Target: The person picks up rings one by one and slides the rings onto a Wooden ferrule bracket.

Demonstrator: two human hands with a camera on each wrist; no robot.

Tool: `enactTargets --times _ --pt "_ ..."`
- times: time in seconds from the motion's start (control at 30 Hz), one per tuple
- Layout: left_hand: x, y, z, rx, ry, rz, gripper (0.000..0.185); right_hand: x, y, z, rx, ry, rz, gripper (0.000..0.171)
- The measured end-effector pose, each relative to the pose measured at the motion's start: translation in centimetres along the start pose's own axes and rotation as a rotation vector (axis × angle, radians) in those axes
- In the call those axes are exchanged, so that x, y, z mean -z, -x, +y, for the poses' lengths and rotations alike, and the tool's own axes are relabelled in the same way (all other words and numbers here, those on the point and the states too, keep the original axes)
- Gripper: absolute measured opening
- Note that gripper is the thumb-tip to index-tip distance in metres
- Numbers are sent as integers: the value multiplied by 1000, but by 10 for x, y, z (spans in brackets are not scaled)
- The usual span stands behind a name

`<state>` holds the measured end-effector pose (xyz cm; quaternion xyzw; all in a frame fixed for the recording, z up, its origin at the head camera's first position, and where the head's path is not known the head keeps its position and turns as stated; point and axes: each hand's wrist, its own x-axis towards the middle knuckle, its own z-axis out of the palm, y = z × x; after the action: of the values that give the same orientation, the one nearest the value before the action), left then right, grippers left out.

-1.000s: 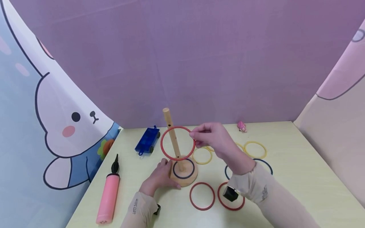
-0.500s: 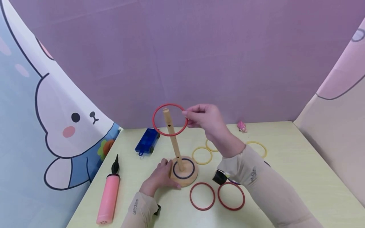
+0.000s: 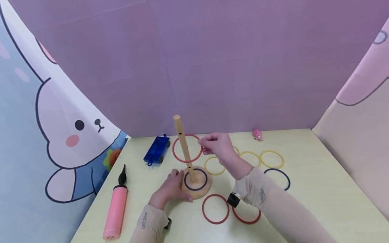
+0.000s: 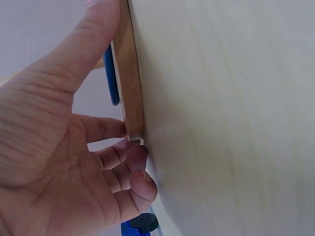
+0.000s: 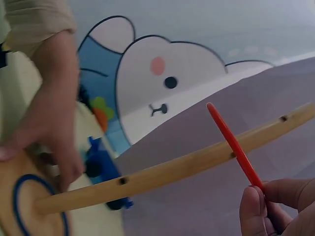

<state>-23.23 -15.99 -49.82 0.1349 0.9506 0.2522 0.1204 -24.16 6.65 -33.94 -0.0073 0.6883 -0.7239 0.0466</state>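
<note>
The wooden ring toss stand (image 3: 184, 148) has an upright post with small holes, rising from a round base (image 3: 203, 193). Around the foot of the post lies a dark blue ring (image 3: 207, 180). My left hand (image 3: 172, 187) grips the base's left edge; in the left wrist view its thumb (image 4: 93, 37) and fingers span the rim. Between thumb and fingertips my right hand (image 3: 217, 145) pinches a red ring (image 3: 173, 150), which encircles the post partway up. Seen from the right wrist, this ring is nearly edge-on across the post.
Two red rings (image 3: 215, 223) lie at the front, the right one partly behind the wrist camera. Several yellow rings (image 3: 271, 151) and a blue ring (image 3: 289, 182) lie to the right. A blue toy cart (image 3: 157, 150), pink pump (image 3: 115, 212) and small pink toy (image 3: 257, 135) stand around.
My right hand has raised the red ring to the post's top, then lowered it around the post to about mid-height. The left hand has stayed at the base.
</note>
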Motion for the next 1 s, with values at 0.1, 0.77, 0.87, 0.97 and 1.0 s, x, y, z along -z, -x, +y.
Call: enactTargets --times 0.1,0.77,0.87,0.97,1.0 --pt "1 0 0 -7 -2 2 120 1 -2 29 -18 21 5 13" --pt "0 1 0 -31 -33 18 121 13 -18 153 -26 302 81 4" --pt "0 1 1 -42 -27 20 120 25 -26 154 29 404 142 5" --pt "0 2 2 -38 -20 19 120 38 -33 151 102 570 226 6" --pt "0 2 2 -35 -18 17 120 43 -35 150 129 638 252 7"
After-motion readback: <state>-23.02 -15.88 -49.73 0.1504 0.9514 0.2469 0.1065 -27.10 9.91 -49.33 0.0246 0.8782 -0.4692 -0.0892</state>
